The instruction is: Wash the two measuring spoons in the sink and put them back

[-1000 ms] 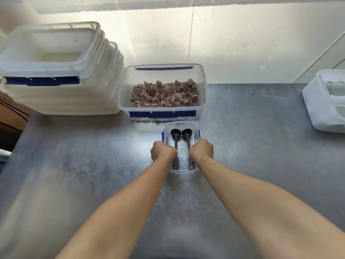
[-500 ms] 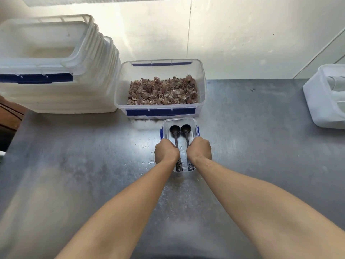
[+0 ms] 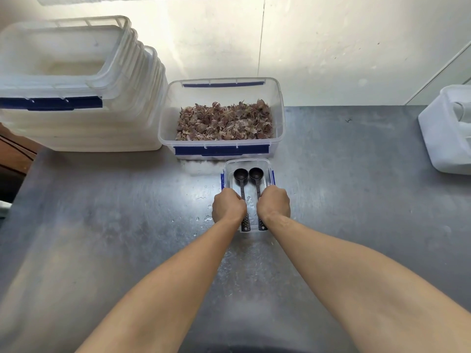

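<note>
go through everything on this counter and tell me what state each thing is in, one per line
Two black plastic measuring spoons: side by side in the tub.
Small clear plastic tub: lidless.
Left hand: grips one handle.
Right hand: grips the other.
Clear bin of dried husks: open, partly filled.
Steel counter: wet.

Your left hand (image 3: 228,205) and right hand (image 3: 273,203) covered the middle of both measuring spoons (image 3: 241,174), so you could not tell whether the curled fingers gripped the handles or the walls of the small clear tub (image 3: 247,162). The fingertips were hidden under the knuckles. At nine o'clock the stack of clear bins (image 3: 76,93) was cut off by the left edge, and at three o'clock the white container (image 3: 441,138) ran off the right edge. The desk (image 3: 102,225) blurred toward the lower corners.
</note>
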The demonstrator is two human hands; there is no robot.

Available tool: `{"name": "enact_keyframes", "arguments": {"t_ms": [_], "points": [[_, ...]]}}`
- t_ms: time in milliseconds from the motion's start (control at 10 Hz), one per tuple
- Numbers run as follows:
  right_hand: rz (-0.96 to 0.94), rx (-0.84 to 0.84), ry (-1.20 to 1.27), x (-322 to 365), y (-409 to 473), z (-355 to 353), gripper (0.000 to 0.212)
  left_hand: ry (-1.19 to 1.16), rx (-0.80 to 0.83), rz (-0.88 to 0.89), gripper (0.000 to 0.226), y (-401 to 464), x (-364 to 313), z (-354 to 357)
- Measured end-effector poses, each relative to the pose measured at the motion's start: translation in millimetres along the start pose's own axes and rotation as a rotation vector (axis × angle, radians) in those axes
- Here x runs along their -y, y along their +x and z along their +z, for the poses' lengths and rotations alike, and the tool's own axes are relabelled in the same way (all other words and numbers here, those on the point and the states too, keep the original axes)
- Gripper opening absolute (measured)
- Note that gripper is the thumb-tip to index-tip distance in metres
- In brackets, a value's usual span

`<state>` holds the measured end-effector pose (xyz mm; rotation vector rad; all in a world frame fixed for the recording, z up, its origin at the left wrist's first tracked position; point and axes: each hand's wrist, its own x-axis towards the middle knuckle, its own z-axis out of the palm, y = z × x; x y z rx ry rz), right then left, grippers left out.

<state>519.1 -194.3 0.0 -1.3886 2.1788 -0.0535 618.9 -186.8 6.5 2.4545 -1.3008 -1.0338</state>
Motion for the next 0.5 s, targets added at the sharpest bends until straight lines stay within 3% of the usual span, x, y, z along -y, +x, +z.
{"name": "enact_keyframes", "arguments": {"t_ms": [200,500], "points": [[-0.033,-0.044,0.045,0.4,-3.9,-7.2,0.014,0.034,-0.033,0.036,0.022,-8.3,2.0,-4.3],[-0.338,-0.078,-0.034,-23.5,-17.8,-27.2,0.037,0.023,-0.107,0.297,0.021,-32.9,1.5,-19.0]]}}
